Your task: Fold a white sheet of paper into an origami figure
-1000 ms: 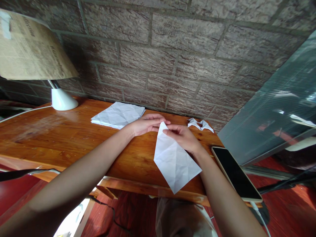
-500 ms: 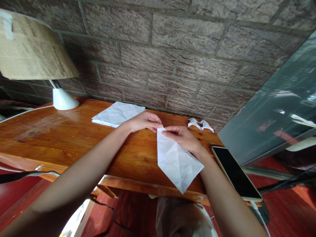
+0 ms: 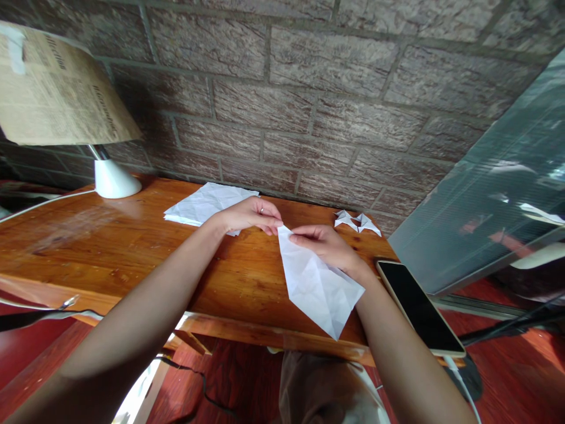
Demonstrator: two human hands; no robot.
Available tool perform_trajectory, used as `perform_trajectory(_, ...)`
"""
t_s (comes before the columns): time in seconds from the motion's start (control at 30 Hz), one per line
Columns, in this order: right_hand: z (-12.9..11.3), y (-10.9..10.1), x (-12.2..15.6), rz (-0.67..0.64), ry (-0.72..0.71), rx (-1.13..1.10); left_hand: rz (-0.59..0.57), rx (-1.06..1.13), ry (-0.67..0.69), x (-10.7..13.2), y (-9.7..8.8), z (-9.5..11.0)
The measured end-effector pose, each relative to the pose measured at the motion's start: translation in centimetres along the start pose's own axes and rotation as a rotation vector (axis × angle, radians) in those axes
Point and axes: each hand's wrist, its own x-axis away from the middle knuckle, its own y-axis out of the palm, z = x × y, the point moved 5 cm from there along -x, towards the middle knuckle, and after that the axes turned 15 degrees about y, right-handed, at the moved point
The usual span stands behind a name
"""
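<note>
Glossy wooden table (image 3: pixel 110 247), brick wall (image 3: pixel 309 88) behind, creased paper (image 3: pixel 318 285) held, phone (image 3: pixel 417 306) near edge

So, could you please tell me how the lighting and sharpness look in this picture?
Head view: soft, even light, a sheen on the wooden table by the lamp; wide-angle bend in the brick wall; folded paper, left hand and right hand sharp; left forearm blurred.

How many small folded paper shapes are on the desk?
2. One folded shape lies by the brick wall, beyond the right hand; the second folded shape sits right beside it, toward the phone. They may overlap, so another could be hidden.
</note>
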Motion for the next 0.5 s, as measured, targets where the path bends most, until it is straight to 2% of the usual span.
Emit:
perform_trajectory(0.13, -0.05, -0.02, 0.09, 0.026, -0.008, -0.012, 0.034, 0.008, 0.006, -0.07, 0.16, 0.13)
perform_trajectory(0.37, 0.06, 0.08, -0.13, 0.027, -0.028, 0.009, -0.084, 0.056, -0.078, 0.2, 0.88, 0.17)
perform_trajectory(0.5, 0.09, -0.14, -0.14, 0.051, -0.022, -0.023, -0.021, 0.09, -0.059, -0.02, 0.72, -0.2)
